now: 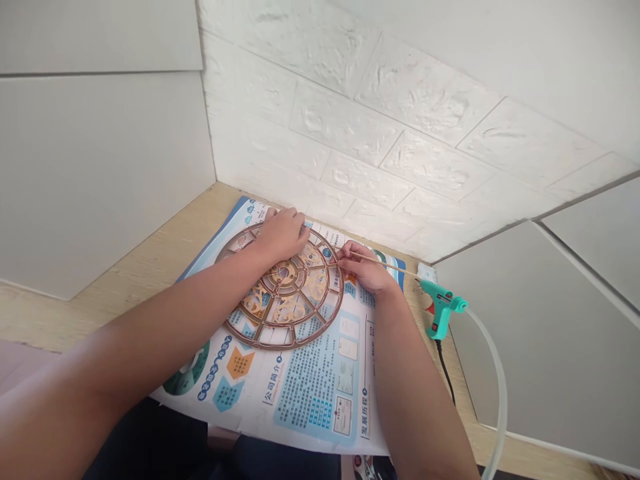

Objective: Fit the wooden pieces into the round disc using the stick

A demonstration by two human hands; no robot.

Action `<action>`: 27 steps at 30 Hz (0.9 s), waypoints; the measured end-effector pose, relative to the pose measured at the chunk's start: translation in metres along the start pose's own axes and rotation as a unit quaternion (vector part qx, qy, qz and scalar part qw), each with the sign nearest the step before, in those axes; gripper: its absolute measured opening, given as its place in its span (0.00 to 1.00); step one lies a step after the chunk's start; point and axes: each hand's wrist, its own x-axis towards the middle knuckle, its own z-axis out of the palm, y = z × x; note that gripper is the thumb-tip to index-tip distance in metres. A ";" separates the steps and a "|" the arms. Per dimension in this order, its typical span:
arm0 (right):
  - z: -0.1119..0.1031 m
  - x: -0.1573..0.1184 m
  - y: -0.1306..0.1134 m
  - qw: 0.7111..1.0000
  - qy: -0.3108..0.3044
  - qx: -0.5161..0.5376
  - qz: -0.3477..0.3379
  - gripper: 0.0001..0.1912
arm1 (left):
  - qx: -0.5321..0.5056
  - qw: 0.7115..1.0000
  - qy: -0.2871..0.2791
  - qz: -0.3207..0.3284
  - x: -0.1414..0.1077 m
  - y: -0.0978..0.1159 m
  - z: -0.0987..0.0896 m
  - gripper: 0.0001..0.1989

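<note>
Below both hands, closest to the body, dark clothing [145, 443] shows beneath the near edge of a printed sheet [310, 373]. To either side run the bare forearms: the left forearm [165, 333] slants in from the lower left, long and nearly straight, crossing over part of the work, while the right forearm [410, 373] rises from the lower right and leans inward.

Between the hands, and reaching nearer the body than either, a round brown frame [286, 288] lies flat on the sheet, its spokes and rings filled in part with gold scrollwork [290, 310]. The right hand [365, 270] is at the frame's right rim, wrist turned inward, thumb and fingers drawn together in a pinch on a thin stick [393, 266]. The left hand [283, 235] rests palm down over the frame's far side, fingers lightly bent; its underside is hidden, so I cannot tell whether it grips anything.

Just right of the right hand, beyond the stick, a turquoise glue gun [441, 310] lies on the pale wooden desk [185, 227], a clear tube [501, 387] curving from its back and a black cable [445, 373] running from its handle. Past both hands stands a white brick-patterned wall [350, 113].
</note>
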 end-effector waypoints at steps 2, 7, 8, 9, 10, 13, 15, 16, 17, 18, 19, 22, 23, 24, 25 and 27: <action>0.000 0.001 0.002 1.000 0.010 0.008 -0.012 0.24 | -0.002 1.000 0.016 -0.004 -0.001 0.000 -0.003 0.16; -0.001 0.003 0.006 0.998 0.042 0.023 -0.034 0.26 | -0.004 0.995 0.094 -0.016 0.000 0.002 -0.018 0.13; -0.001 0.003 0.006 0.998 0.048 0.026 -0.038 0.26 | -0.007 0.994 0.105 -0.022 0.000 0.003 -0.022 0.12; -0.002 0.003 0.006 0.998 0.048 0.031 -0.038 0.26 | -0.010 0.993 0.112 -0.031 0.002 0.003 -0.026 0.11; -0.002 0.003 0.006 0.997 0.054 0.040 -0.038 0.27 | -0.016 0.992 0.115 -0.044 0.004 0.002 -0.031 0.10; -0.004 0.002 0.004 0.994 0.068 0.073 -0.048 0.29 | -0.038 0.984 0.126 -0.116 0.011 -0.006 -0.047 0.12; -0.005 0.002 0.002 0.993 0.067 0.085 -0.046 0.29 | -0.057 0.975 0.124 -0.173 0.015 -0.019 -0.058 0.19; -0.006 0.002 0.002 0.992 0.068 0.091 -0.047 0.29 | -0.076 0.971 0.112 -0.199 0.016 -0.027 -0.063 0.21; -0.006 0.002 0.001 0.992 0.072 0.096 -0.047 0.29 | -0.108 0.965 0.092 -0.222 0.016 -0.035 -0.066 0.22; -0.006 0.002 0.001 0.991 0.076 0.100 -0.049 0.29 | -0.161 0.955 0.061 -0.242 0.014 -0.044 -0.069 0.20; -0.006 0.002 0.000 0.990 0.079 0.103 -0.050 0.29 | -0.234 0.938 0.025 -0.256 0.011 -0.052 -0.070 0.19; -0.005 0.004 -0.001 0.991 0.076 0.105 -0.044 0.30 | -0.471 0.843 -0.058 -0.254 -0.004 -0.070 -0.066 0.17; -0.005 0.004 -0.001 0.991 0.075 0.105 -0.041 0.30 | -0.534 0.798 -0.070 -0.272 -0.009 -0.074 -0.064 0.19; -0.004 0.005 -0.002 0.990 0.078 0.107 -0.039 0.30 | -0.581 0.757 -0.093 -0.283 -0.015 -0.077 -0.061 0.22; -0.004 0.005 -0.003 0.990 0.081 0.110 -0.038 0.30 | -0.614 0.727 -0.124 -0.281 -0.020 -0.080 -0.059 0.25; -0.003 0.005 -0.004 0.989 0.083 0.120 -0.037 0.29 | -0.664 0.678 -0.179 -0.261 -0.025 -0.085 -0.056 0.29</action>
